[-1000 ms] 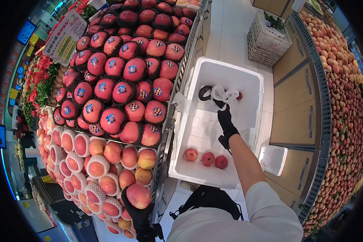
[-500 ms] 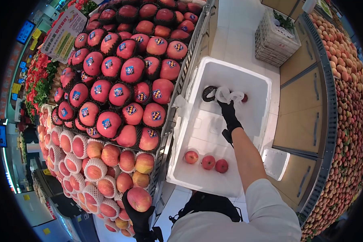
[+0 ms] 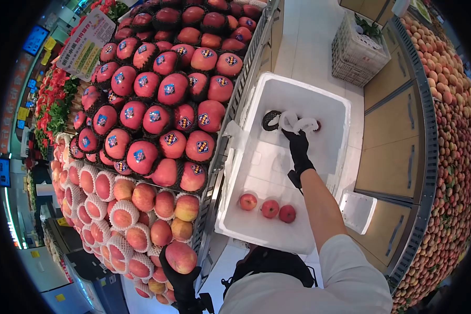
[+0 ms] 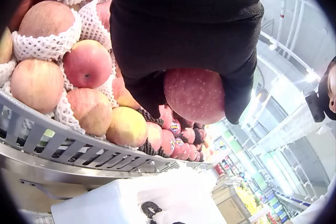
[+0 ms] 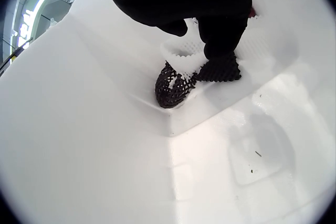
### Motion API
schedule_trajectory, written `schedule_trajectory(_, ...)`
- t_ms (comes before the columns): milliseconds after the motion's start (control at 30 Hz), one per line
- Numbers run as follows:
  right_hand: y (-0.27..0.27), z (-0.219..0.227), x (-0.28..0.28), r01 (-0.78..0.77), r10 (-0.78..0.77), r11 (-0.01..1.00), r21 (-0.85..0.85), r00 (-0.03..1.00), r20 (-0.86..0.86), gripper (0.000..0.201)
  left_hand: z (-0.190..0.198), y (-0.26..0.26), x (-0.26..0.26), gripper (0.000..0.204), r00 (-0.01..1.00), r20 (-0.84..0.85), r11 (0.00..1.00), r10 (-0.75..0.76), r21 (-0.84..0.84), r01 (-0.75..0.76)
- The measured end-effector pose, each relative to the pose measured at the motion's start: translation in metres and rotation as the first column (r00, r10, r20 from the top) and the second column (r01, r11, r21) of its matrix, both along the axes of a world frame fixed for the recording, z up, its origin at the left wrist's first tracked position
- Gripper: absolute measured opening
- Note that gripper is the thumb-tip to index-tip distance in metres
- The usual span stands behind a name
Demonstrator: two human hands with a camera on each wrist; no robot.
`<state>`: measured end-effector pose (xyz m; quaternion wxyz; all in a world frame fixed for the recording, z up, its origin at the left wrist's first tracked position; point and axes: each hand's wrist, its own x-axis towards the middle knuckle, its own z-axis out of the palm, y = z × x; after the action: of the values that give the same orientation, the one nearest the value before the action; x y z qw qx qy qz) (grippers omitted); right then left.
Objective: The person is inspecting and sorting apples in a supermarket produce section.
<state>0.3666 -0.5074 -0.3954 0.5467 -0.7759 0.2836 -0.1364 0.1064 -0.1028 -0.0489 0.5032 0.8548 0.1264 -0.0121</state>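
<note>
While the person leans over the white foam box (image 3: 327, 157) parked beside the apple display, the gloved right hand (image 3: 299, 149) reaches down to the box's far end and touches the white foam net sleeves (image 3: 297, 123) heaped there; the right wrist view shows its fingers (image 5: 223, 35) pressing down onto white mesh (image 5: 181, 56), with a black net sleeve (image 5: 173, 85) lying just beside them against the box's inner ledge, though whether the fingers actually pinch the mesh cannot be told because the glove hides the contact. In the head view the black net sleeve (image 3: 271, 119) sits at the left of that heap, and a small patch of red fruit (image 3: 317, 126) shows at its right edge. Three loose apples (image 3: 269, 208) lie in a row at the near end of the box, well apart from the hand. Below and to the left of the box, the gloved left hand (image 3: 182, 276) holds a bare red apple (image 3: 180, 256) at the lower edge of the display, its fingers curled round the fruit; the left wrist view shows the same apple (image 4: 195, 95) gripped from above, just beside netted apples (image 4: 44, 29) stacked behind a grey rail (image 4: 79, 142). Above these, the display carries dark red apples in black nets (image 3: 162, 110) with stickers.
</note>
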Motion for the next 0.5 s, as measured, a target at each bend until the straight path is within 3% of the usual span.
schedule_trajectory(100,0.011,0.053,-0.006,0.112,-0.107,0.991,0.067,0.991,-0.083,0.039,0.001,0.004,-0.006,0.106,0.999,0.043,0.999,-0.015,-0.029,0.016)
schedule_trajectory(167,0.008,0.033,-0.008,0.122,-0.134,0.988,-0.097,0.983,-0.125,0.036,-0.02,0.018,-0.019,0.105,0.996,0.046,0.993,0.081,-0.093,-0.077)
schedule_trajectory(300,0.012,0.044,-0.025,0.11,-0.146,0.965,-0.236,0.979,-0.14,0.037,0.005,0.02,-0.025,0.101,0.999,0.053,1.0,0.006,-0.009,-0.006)
schedule_trajectory(400,0.02,0.081,-0.044,0.083,-0.095,0.988,-0.129,0.991,-0.09,0.036,0.022,0.025,-0.034,0.099,0.997,0.077,0.999,-0.018,-0.026,0.02)
schedule_trajectory(467,0.014,0.059,-0.047,0.036,-0.042,0.995,-0.09,0.997,-0.067,0.036,0.035,0.03,-0.04,0.097,0.992,0.118,0.998,-0.038,-0.053,0.045)
schedule_trajectory(500,0.02,0.07,-0.05,0.01,-0.014,0.997,-0.071,0.998,-0.057,0.036,0.03,0.037,-0.043,0.097,0.983,0.177,0.992,-0.056,-0.1,0.074)
